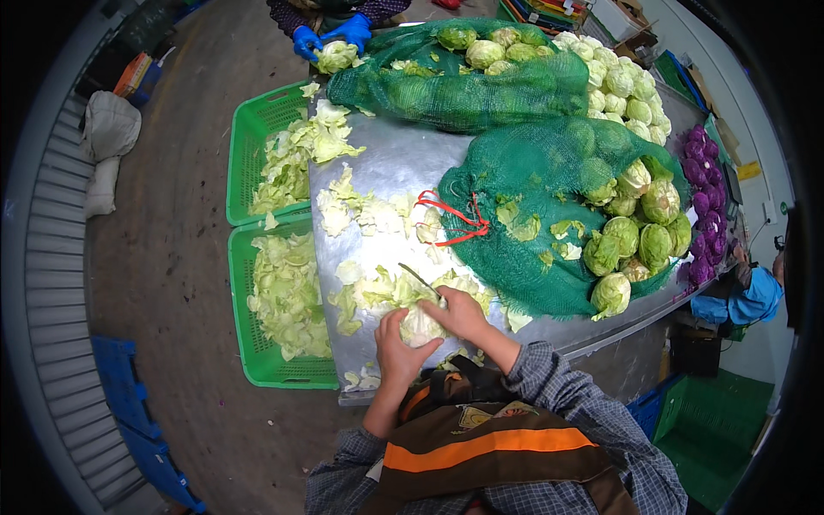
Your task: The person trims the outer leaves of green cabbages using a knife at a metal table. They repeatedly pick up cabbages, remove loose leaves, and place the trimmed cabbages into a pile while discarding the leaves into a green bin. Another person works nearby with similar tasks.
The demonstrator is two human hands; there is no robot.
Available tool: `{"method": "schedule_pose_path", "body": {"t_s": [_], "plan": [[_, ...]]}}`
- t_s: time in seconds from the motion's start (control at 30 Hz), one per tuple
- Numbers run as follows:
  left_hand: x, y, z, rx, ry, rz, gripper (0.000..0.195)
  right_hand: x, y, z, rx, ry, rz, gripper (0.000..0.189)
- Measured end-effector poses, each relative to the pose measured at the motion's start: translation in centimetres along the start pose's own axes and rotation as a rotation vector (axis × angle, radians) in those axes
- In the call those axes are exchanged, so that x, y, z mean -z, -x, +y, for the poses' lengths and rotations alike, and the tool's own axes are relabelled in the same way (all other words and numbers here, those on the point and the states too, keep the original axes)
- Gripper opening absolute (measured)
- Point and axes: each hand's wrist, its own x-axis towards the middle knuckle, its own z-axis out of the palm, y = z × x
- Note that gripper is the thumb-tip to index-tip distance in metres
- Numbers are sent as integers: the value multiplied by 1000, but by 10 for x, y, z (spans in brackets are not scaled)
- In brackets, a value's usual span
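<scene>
My left hand cups the left side of a pale cabbage head near the front edge of the metal table. On the cabbage's upper right, my right hand holds a knife whose narrow blade points up and to the left; its handle is mostly hidden in the fingers. Loose cabbage leaves lie around both hands. To the right spreads a green mesh sack with a red tie at its end and whole cabbages in its opening.
Two green crates of leaves stand against the table's left edge. A co-worker's blue-gloved hands hold a cabbage at the far side, beside another mesh sack. Trimmed cabbages and purple cabbages are piled at the right.
</scene>
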Motion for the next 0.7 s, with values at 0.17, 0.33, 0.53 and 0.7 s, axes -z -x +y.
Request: {"method": "schedule_pose_path", "body": {"t_s": [0.17, 0.33, 0.53, 0.7], "plan": [[-4, 22, -11, -6, 51, 9, 86, -15, 13, 8, 224, -73, 41, 53], [-1, 14, -11, 12, 40, 30, 83, -31, 5, 34, 370, -28, 191, 30], [-10, 25, -52, 423, 820, 56, 68, -13, -12, 33, 324, -46, 379, 47], [-23, 26, -48, 612, 1037, 89, 60, 10, 32, 1, 218, -220, -112, 61]]}}
